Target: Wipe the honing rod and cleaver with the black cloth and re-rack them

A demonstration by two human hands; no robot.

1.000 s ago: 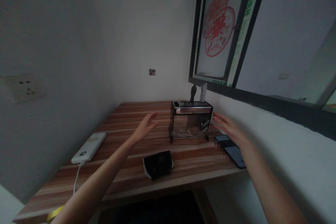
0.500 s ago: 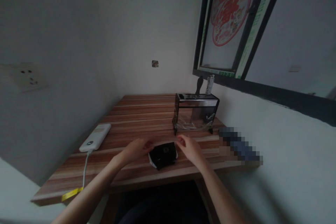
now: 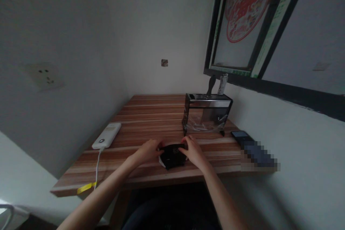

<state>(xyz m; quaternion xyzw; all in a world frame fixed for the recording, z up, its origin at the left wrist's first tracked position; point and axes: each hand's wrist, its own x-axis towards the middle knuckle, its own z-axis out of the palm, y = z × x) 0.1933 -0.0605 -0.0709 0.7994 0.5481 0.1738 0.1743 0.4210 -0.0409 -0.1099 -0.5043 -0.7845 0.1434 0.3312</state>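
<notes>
A small black pouch-like item (image 3: 173, 159) with pale side edges lies on the striped wooden table (image 3: 153, 116), close to its front edge. At its far left corner, my left hand (image 3: 150, 149) is closed, thumb and fingers pinching the edge. My right hand (image 3: 192, 150) pinches the far right corner in the same way. What the pouch contains is hidden, and its exact kind is too dark to make out.
Behind my right hand stands a boxy dispenser (image 3: 208, 104) with clear sides and a dark handle on top. A white power bank (image 3: 107, 136) with a cable (image 3: 97, 167) lies left. Right is a dark phone (image 3: 240, 134), partly pixelated. Walls border the table.
Both hands have come in to the black pouch and now grip its far corners; before, they hovered beside it. The view has shifted slightly left.
</notes>
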